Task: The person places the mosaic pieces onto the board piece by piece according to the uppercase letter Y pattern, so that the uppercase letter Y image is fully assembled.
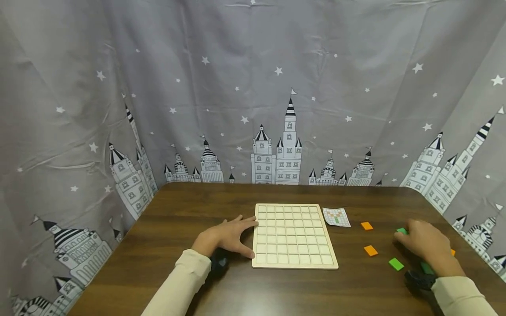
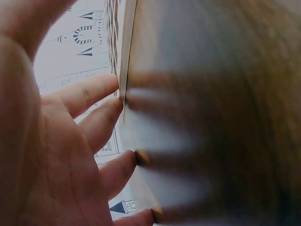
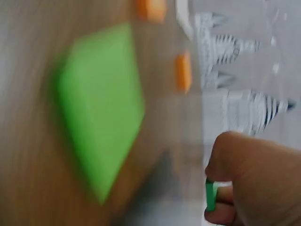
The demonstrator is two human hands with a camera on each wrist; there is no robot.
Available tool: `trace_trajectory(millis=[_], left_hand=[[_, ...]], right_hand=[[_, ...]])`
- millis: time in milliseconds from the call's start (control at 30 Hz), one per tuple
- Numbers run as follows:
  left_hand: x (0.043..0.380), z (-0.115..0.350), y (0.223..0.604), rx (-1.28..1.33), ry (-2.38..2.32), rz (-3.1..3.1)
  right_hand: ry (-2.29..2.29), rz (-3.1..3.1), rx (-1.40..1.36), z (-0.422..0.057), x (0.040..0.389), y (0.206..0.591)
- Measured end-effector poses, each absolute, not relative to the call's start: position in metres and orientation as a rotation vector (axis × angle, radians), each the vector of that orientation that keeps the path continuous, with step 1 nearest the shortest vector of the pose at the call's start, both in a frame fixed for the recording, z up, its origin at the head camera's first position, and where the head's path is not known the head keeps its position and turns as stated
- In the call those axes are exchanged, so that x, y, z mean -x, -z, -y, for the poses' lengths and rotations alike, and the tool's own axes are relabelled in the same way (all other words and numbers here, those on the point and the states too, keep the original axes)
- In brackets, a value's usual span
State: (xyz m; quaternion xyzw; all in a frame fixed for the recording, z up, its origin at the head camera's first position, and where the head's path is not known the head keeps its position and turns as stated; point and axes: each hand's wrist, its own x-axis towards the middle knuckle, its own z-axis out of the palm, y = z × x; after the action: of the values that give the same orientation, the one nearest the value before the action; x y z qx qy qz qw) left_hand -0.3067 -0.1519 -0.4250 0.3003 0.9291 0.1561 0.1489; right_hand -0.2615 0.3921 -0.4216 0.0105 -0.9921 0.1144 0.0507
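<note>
A pale wooden board (image 1: 293, 236) with a grid of square cells lies on the table. My left hand (image 1: 231, 237) is at its left side, fingers spread, with thumb and fingertips at the edge. In the left wrist view the fingertips (image 2: 115, 103) rest near the board's side (image 2: 126, 52). Over at the right, my right hand (image 1: 427, 243) pinches a green square tile (image 3: 210, 195) between thumb and fingers. A lighter green tile (image 1: 396, 264) lies on the table to the left of that wrist, large and blurred in the right wrist view.
Orange tiles (image 1: 370, 250) lie between the board and my right hand, and another darker green tile (image 1: 427, 267) sits under the right wrist. A small printed pattern card (image 1: 336, 217) lies beside the board's far right corner. Behind the brown table (image 1: 197, 197) hangs a grey curtain (image 1: 237, 66).
</note>
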Motion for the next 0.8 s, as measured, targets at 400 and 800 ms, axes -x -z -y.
trace_trajectory(millis=[400, 800], left_hand=[[0.307, 0.152, 0.425, -0.832, -0.439, -2.684], [0.307, 0.15, 0.426, -0.83, -0.465, -2.673]], right_hand=[[-0.365, 2.658, -0.537, -0.262, 0.293, 0.427], [-0.318, 2.523, -0.979, -0.175, 0.284, 0.433]])
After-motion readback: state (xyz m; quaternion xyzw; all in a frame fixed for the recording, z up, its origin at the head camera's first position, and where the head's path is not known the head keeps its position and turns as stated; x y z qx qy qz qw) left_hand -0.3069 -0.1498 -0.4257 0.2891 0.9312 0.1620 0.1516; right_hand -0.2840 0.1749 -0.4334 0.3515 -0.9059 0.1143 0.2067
